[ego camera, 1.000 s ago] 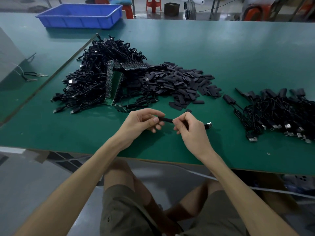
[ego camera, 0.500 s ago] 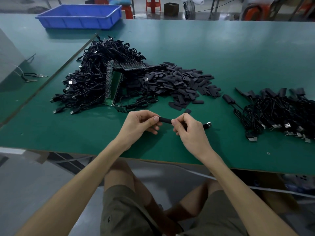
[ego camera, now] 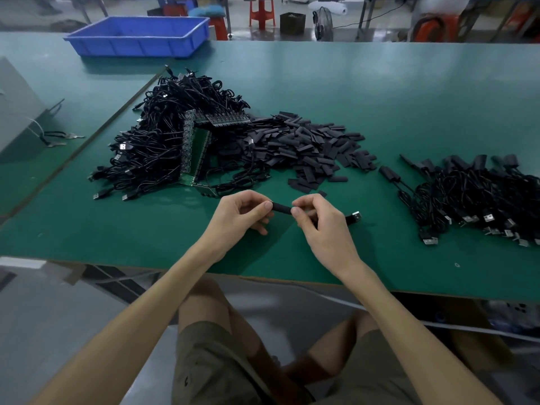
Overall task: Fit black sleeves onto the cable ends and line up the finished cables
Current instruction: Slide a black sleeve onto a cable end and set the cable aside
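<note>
A black sleeve (ego camera: pixel 281 207) spans the gap between my two hands just above the green table (ego camera: pixel 380 97). My left hand (ego camera: pixel 242 213) pinches its left end with thumb and fingers. My right hand (ego camera: pixel 318 223) pinches its right end and holds the cable, whose USB plug (ego camera: pixel 355 216) sticks out to the right. Most of that cable is hidden in my right hand. A heap of bare black cables (ego camera: pixel 172 141) lies at the left, a pile of loose black sleeves (ego camera: pixel 306 147) in the middle, and the sleeved cables (ego camera: pixel 479 191) at the right.
A green circuit board strip (ego camera: pixel 195 154) leans among the bare cables. A blue bin (ego camera: pixel 140 35) stands at the far left of the table. A grey box (ego camera: pixel 16 109) with a wire sits at the left edge. The table's front edge runs just under my wrists.
Both hands have stayed in place with the sleeve between them. My fingers have shifted slightly on the sleeve and cable end.
</note>
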A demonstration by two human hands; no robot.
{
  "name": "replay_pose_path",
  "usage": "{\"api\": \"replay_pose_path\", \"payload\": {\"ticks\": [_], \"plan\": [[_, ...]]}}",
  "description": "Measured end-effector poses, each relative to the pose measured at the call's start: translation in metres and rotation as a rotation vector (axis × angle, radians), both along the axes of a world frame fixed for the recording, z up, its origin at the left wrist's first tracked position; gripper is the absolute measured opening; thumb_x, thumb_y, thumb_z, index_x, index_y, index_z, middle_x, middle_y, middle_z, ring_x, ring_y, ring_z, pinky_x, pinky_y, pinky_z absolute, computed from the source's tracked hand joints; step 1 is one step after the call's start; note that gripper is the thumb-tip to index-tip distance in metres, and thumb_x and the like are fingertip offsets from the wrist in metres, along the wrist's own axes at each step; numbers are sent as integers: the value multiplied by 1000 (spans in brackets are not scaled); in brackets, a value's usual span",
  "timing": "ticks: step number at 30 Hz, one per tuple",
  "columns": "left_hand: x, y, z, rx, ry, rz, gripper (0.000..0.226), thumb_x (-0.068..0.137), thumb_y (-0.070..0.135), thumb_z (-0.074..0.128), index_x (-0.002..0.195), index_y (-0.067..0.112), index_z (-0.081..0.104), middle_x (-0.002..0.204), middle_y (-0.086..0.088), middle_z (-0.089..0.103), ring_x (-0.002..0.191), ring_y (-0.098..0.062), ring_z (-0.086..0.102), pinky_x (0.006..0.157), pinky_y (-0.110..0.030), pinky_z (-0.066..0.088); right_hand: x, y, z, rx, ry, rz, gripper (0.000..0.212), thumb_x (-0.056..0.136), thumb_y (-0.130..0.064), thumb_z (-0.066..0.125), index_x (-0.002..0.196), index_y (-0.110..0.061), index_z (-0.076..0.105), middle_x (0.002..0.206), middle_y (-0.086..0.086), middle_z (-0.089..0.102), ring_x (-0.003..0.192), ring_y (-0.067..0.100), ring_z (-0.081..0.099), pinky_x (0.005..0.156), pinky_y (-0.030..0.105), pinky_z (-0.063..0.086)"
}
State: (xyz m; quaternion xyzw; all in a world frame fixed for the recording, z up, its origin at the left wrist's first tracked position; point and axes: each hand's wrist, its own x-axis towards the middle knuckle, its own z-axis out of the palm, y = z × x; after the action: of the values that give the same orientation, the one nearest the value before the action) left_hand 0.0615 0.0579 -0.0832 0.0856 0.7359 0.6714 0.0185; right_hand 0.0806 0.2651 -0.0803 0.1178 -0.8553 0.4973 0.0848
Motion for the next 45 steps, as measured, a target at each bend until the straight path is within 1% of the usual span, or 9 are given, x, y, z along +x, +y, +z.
{"api": "replay_pose_path", "payload": {"ticks": [3, 6, 13, 17, 24, 29, 34, 39, 45], "plan": [[0, 0, 1, -8, -4, 7, 7, 96, 18, 70, 93, 13, 75, 76, -3, 70, 71, -17, 67, 61, -29, 58, 2, -1, -1, 108, 116, 32, 30, 100, -22, 65, 130, -16, 59, 108, -6, 59, 97, 10, 58, 92, 32, 51], [0, 1, 2, -69, 4, -2, 9, 97, 18, 69, 92, 11, 73, 75, -3, 70, 67, -17, 65, 59, -28, 57, 8, -4, -1, 420, 375, 37, 41, 97, -18, 68, 137, -14, 58, 122, 3, 57, 115, 21, 54, 98, 41, 49], [4, 2, 7, -100, 36, -44, 12, 97, 17, 68, 91, 7, 73, 71, -4, 70, 62, -16, 64, 57, -25, 54, 20, -8, -3, 593, 737, 101, 20, 100, -7, 61, 117, -6, 71, 116, 10, 67, 109, 30, 60, 97, 40, 50], [4, 3, 4, -75, 36, -54, 10, 96, 12, 68, 99, 11, 77, 78, -10, 74, 66, -16, 69, 62, -23, 56, 16, -7, -2, 623, 669, 143, 27, 91, 0, 68, 117, -4, 73, 109, 7, 70, 102, 27, 66, 87, 39, 55], [3, 8, 0, -137, 19, -46, 12, 97, 8, 65, 97, 10, 76, 82, -6, 75, 71, -14, 69, 62, -23, 58, 7, 14, -3, 768, 473, -139, 51, 92, -19, 73, 140, -12, 58, 133, 11, 56, 124, 30, 50, 106, 41, 43], [5, 6, 2, -205, 37, -64, 12, 98, 9, 65, 100, 12, 77, 89, -4, 77, 74, -16, 70, 65, -23, 57, 0, 29, -2, 773, 296, -122, 22, 101, -13, 63, 121, -14, 71, 112, 4, 65, 108, 26, 58, 100, 39, 38], [3, 4, 1, -179, 17, -32, 14, 99, 8, 63, 101, 13, 76, 90, -5, 77, 78, -19, 71, 65, -26, 58, 4, 28, 9, 553, 236, -171, 14, 101, -11, 62, 112, -8, 71, 105, 5, 65, 101, 22, 60, 82, 36, 54], [3, 3, 1, -196, 17, -39, 14, 99, 9, 63, 100, 15, 76, 88, -5, 76, 76, -18, 70, 65, -24, 58, -6, 48, 14, 315, 142, -367, 20, 106, -14, 53, 121, -11, 65, 116, 1, 57, 83, 15, 61, 72, 29, 51], [3, 3, 1, -193, 12, -44, 14, 99, 10, 63, 99, 14, 76, 88, -7, 76, 75, -17, 70, 65, -23, 57, -20, 75, 13, 455, 50, -559, 32, 104, -22, 58, 132, -5, 59, 128, 10, 57, 122, 26, 49, 97, 34, 44]]}}
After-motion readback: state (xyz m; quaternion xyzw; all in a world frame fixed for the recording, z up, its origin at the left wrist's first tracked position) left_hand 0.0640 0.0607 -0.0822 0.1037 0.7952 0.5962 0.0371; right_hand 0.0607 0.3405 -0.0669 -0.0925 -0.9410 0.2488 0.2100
